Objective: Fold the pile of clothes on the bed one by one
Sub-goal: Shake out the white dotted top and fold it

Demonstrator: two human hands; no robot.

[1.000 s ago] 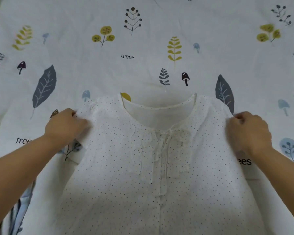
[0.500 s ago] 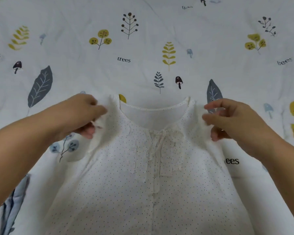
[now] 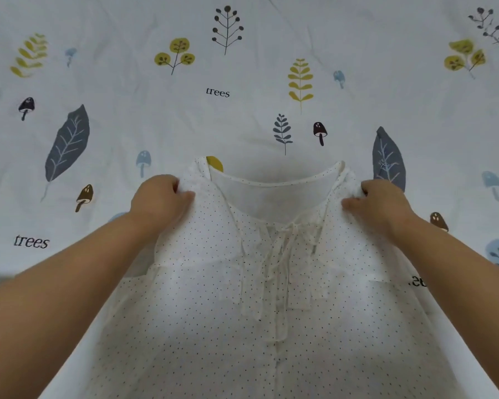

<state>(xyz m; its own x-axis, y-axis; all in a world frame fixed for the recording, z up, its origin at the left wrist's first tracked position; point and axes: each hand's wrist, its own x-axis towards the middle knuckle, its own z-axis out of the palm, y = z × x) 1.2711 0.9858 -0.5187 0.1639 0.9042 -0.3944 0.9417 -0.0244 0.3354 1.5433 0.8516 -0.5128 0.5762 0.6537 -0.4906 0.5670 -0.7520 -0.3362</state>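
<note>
A white blouse with small dark dots (image 3: 202, 326) lies front up on the bed, neckline away from me and a tied bow below the collar. My left hand (image 3: 159, 201) grips the left shoulder close to the neckline. My right hand (image 3: 379, 204) grips the right shoulder the same way. Both shoulders are bunched in my fingers and lifted slightly off the bed. The sleeves are hidden beneath the fabric and my forearms.
The bed is covered by a white sheet (image 3: 242, 90) printed with leaves, mushrooms, trees and the word "trees". It stretches far beyond the blouse on every visible side. No other clothes are in view.
Both hands moved from the outer shoulder edges inward toward the neckline and closed on the fabric. The shoulders are now drawn in and raised.
</note>
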